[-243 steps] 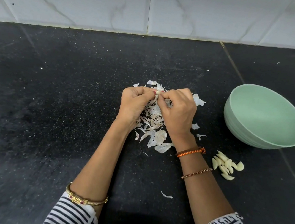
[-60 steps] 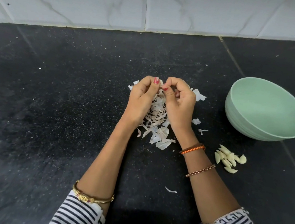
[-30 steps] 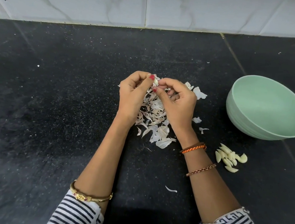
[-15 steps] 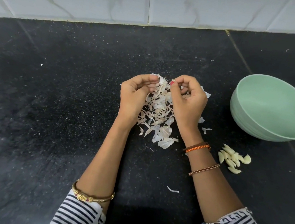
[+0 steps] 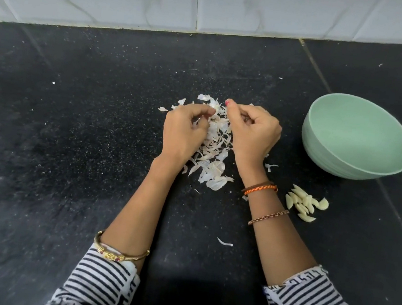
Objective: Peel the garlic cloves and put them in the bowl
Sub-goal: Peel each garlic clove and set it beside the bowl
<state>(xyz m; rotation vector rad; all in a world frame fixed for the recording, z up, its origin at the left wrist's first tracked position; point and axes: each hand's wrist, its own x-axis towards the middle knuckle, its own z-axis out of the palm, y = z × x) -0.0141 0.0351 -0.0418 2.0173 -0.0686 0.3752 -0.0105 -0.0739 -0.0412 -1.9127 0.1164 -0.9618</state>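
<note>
My left hand (image 5: 185, 130) and my right hand (image 5: 254, 131) hover a little apart over a pile of papery garlic skins (image 5: 213, 159) on the black counter. The left fingers are curled, pinching a white scrap of skin. The right hand is closed in a loose fist with its thumb up, around a garlic clove that its fingers almost wholly hide. A heap of several peeled cloves (image 5: 305, 203) lies on the counter to the right of my right wrist. The pale green bowl (image 5: 321, 152) stands further right and looks empty.
A white tiled wall (image 5: 213, 4) runs along the back of the counter. One stray skin flake (image 5: 224, 243) lies between my forearms. Bare black counter (image 5: 70, 136) stretches to the left.
The hands, which were pressed together on one clove a second ago, have pulled apart. The left hand has dropped lower towards the skin pile.
</note>
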